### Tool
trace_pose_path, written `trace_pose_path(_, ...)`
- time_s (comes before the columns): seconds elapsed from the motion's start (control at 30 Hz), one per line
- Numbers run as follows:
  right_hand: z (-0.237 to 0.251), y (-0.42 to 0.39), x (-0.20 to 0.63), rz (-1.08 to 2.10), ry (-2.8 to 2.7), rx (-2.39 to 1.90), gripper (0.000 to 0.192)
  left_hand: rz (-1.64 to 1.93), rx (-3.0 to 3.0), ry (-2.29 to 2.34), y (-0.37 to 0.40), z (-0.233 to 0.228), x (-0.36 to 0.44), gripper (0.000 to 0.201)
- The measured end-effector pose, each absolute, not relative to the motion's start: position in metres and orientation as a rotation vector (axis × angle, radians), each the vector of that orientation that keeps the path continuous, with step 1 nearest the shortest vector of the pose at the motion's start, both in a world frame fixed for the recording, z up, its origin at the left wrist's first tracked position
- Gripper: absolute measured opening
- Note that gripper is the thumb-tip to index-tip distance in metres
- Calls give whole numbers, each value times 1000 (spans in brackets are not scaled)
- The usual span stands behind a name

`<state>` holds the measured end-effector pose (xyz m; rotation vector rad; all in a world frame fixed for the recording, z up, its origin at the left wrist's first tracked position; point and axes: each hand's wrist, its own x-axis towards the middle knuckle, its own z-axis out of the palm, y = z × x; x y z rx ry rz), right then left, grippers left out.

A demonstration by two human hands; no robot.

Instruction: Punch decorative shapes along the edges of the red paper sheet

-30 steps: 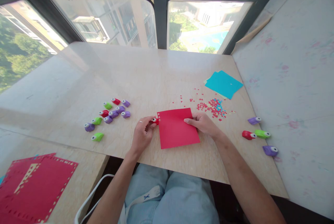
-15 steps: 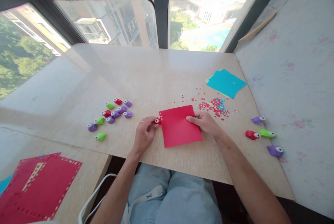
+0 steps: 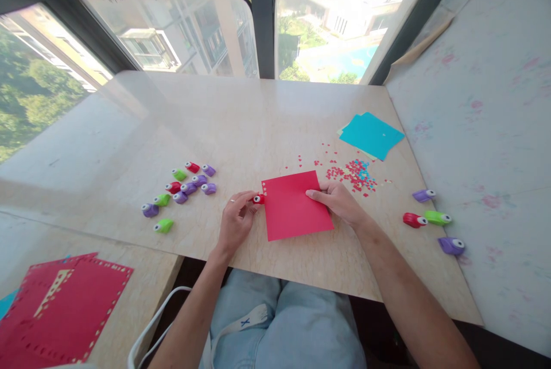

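A red paper square (image 3: 295, 206) lies on the marble table (image 3: 241, 128) in front of me. My left hand (image 3: 236, 221) grips a small red paper punch (image 3: 258, 199) set on the sheet's left edge, just below a few punched holes at the top left corner. My right hand (image 3: 338, 201) pinches the sheet's right edge and holds it flat.
Several purple, green and red punches (image 3: 183, 188) lie in a cluster at the left, and several more punches (image 3: 433, 221) at the right. Red and blue paper bits (image 3: 353, 174) are scattered beyond the sheet. Cyan sheets (image 3: 372, 135) lie far right. Punched red sheets (image 3: 64, 306) rest on a lower surface at left.
The punch has slid slightly down the sheet's left edge, leaving another hole or two above it. Both hands keep their hold.
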<state>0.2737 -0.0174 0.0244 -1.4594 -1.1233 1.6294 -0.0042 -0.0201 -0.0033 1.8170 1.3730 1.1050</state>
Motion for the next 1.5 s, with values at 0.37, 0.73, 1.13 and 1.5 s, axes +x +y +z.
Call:
trace_pose_path(0.37, 23, -17, 274, 1593, -1180, -1478, 50, 1089, 1809, 1393, -20, -2, -4, 21)
trace_pose_path(0.73, 20, -18, 274, 1592, -1214, -1468, 47, 1078, 1849, 1331, -21, 0, -3, 21)
trace_pose_path(1.13, 22, -18, 274, 1610, -1328, -1515, 49, 1045, 1909, 1287, -20, 3, -2, 21)
trace_pose_path(1.5, 21, -18, 270, 1598, -1328, -1543, 50, 987, 1923, 1340, -20, -1, -2, 22)
